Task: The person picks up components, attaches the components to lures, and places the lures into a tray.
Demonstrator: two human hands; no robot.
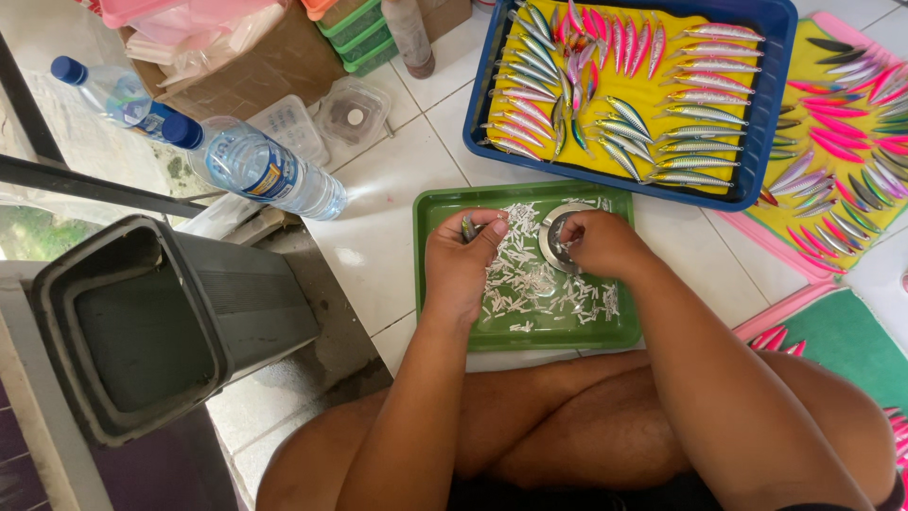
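Left hand [461, 260] gripping lure [468, 227], right hand [598, 243] curled

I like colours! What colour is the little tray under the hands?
Green, seen in the head view, with small white pieces scattered in it.

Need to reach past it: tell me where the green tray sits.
In the head view, the green tray lies on the white tile floor right before the crossed legs, under both hands, with the blue tray of lures just beyond it.

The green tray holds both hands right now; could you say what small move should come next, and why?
Probably the right hand should pick one small white piece from the green tray and bring it to the lure in the left hand, since it hovers right above the loose pieces.
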